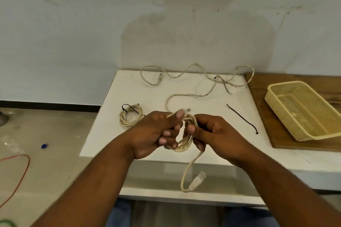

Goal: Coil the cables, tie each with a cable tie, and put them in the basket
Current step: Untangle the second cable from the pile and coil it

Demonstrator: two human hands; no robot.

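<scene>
A cream cable coil (pixel 185 143) hangs between my two hands above the white table's front edge. My left hand (pixel 156 131) grips its left side and my right hand (pixel 214 131) pinches its right side. A loose end with a clear plug (pixel 196 180) dangles below. To the left, a finished coil (pixel 130 116) bound with a black tie lies on the white table (pixel 114 134). A long uncoiled cream cable (pixel 195 73) sprawls along the far edge. One black cable tie (pixel 241 119) lies right of my hands, another (pixel 227 86) further back. The cream basket (pixel 276 108) stands at the right.
The basket rests on a wooden board (pixel 265 116) beside the white table. A wall rises directly behind the table. On the floor at the left lie a red wire (pixel 24 171), a blue cap (pixel 44 146) and a clear plastic bottle (pixel 11 145).
</scene>
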